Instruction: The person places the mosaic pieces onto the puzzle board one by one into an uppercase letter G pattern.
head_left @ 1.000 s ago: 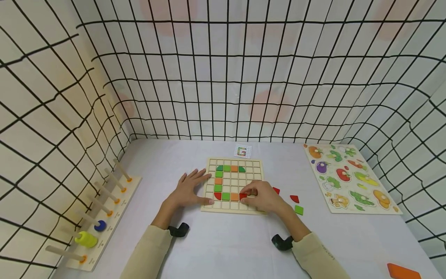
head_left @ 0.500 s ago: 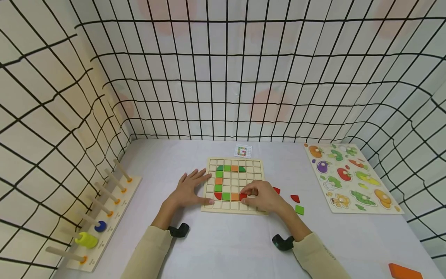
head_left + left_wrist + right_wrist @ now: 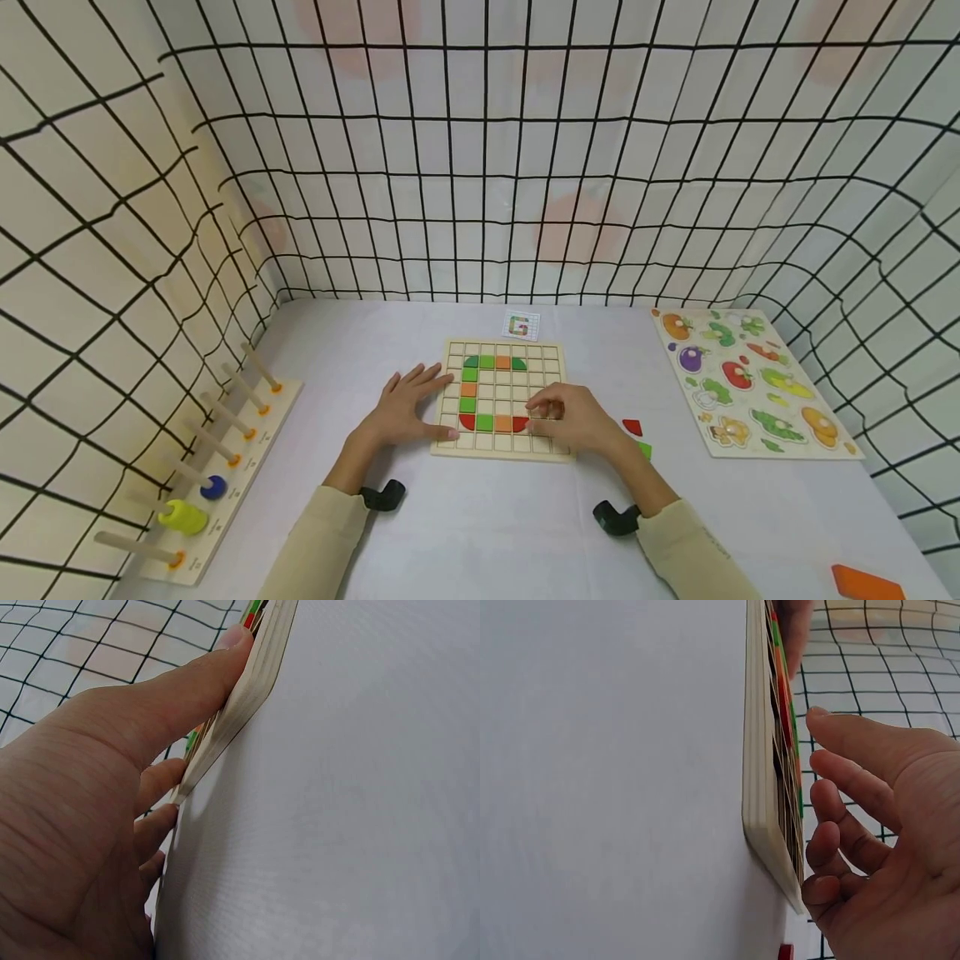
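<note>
A pale wooden grid board [image 3: 495, 444] lies in the middle of the table, bearing green, orange and red tiles in a C-like line. My left hand [image 3: 405, 408], fingers spread, rests on the board's left edge; the left wrist view has its thumb [image 3: 199, 682] across the rim. Over the board's lower right part hovers my right hand [image 3: 573, 417], just beside a red quarter-round tile [image 3: 518, 424] lying in the grid. In the right wrist view its thumb [image 3: 855, 735] and loosely bent fingers stand apart with nothing between them. Behind the board is a small pattern card [image 3: 521, 325].
Right of the board lie a loose red tile [image 3: 632, 427] and a green tile [image 3: 646, 451], partly covered by my wrist. A vegetable puzzle board [image 3: 720, 442] is farther right, a peg rack [image 3: 206, 533] at left. An orange block [image 3: 867, 582] sits front right. Black netting [image 3: 480, 175] surrounds the table.
My right hand has let go of the red quarter-round tile and drawn slightly right, so more of that tile shows. The left hand has stayed on the board's edge.
</note>
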The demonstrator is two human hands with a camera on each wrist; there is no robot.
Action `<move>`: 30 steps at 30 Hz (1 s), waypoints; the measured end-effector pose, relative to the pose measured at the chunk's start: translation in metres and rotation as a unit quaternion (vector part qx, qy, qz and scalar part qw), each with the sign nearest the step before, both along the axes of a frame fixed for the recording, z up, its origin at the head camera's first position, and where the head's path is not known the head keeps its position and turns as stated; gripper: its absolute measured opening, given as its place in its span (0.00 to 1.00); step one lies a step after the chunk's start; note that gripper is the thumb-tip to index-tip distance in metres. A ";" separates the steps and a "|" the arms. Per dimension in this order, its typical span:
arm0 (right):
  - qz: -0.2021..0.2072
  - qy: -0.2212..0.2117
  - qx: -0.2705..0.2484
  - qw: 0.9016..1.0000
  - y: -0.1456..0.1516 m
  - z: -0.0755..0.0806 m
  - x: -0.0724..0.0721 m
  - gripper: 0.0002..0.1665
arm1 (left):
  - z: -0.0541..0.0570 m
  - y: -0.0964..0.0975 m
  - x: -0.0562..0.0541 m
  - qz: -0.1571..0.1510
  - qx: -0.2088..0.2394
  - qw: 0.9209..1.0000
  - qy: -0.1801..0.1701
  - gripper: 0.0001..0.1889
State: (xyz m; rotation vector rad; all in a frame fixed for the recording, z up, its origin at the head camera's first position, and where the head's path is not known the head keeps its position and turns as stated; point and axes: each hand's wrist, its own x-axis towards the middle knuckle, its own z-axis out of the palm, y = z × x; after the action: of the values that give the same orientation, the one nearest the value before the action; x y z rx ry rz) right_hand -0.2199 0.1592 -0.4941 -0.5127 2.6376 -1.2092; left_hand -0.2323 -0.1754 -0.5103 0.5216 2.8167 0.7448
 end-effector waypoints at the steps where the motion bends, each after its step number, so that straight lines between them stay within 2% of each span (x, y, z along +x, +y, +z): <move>1: -0.004 0.004 0.000 1.000 0.003 0.000 0.000 0.13 | 0.000 0.000 0.000 -0.001 0.001 1.000 0.001 0.53; 6: -0.017 0.020 0.017 1.000 0.014 -0.003 0.000 0.14 | 0.001 -0.001 0.000 -0.001 -0.003 1.000 0.004 0.53; 15: -0.045 0.026 0.029 0.998 0.039 0.004 0.011 0.16 | 0.000 -0.001 0.000 -0.004 -0.002 1.000 0.006 0.53; 30: -0.082 0.040 0.064 0.994 0.102 -0.004 0.026 0.16 | 0.003 0.001 0.002 -0.005 -0.001 1.000 0.006 0.52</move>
State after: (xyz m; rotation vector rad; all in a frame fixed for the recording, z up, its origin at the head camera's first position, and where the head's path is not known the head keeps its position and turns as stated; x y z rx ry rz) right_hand -0.1937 0.2613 -0.4982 -0.3338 2.8515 -1.0723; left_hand -0.2304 -0.1746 -0.5072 0.5423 2.8237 0.7401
